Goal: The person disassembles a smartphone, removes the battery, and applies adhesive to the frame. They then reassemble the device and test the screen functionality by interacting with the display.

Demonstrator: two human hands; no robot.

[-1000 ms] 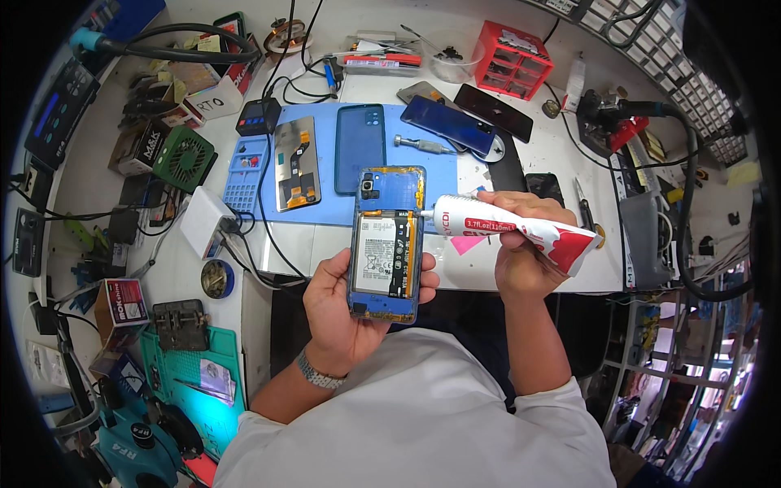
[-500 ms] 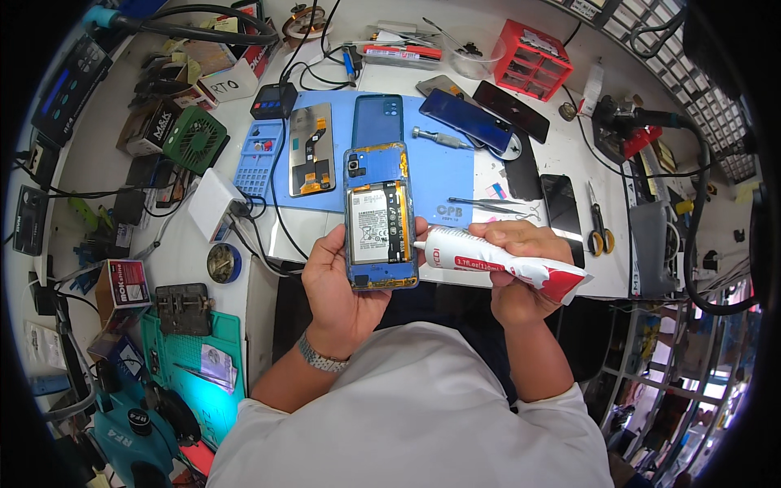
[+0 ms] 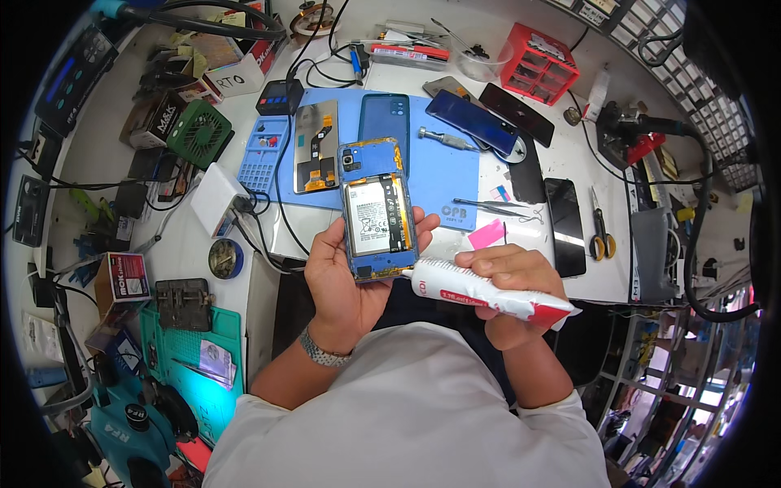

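Observation:
My left hand (image 3: 346, 301) holds an opened blue phone (image 3: 368, 167) upright in view, its white-labelled battery (image 3: 368, 215) and amber-coloured edging showing. My right hand (image 3: 517, 281) grips a white-and-red tube (image 3: 455, 281) sideways, its nozzle at the phone's bottom right edge. Behind the phone, a dark teal phone case (image 3: 384, 114) lies on the blue mat (image 3: 439, 187) with a metal screwdriver (image 3: 443, 140) and a detached display panel (image 3: 317, 150) with orange flex cables. Dark tweezers (image 3: 480, 205) and a pink slip (image 3: 486, 234) lie to the right.
Several phones (image 3: 476, 122), scissors (image 3: 600, 236) and a red drawer box (image 3: 537, 65) are at the back and right. A white adapter (image 3: 220, 199) with cables, a green fan (image 3: 199, 134) and a teal mat (image 3: 171, 342) occupy the left. A teal microscope (image 3: 130, 431) stands at lower left.
The tube has moved down along the phone's right side, from beside the upper part to its bottom edge. The view has shifted, and my left fingers now show past the phone's right side.

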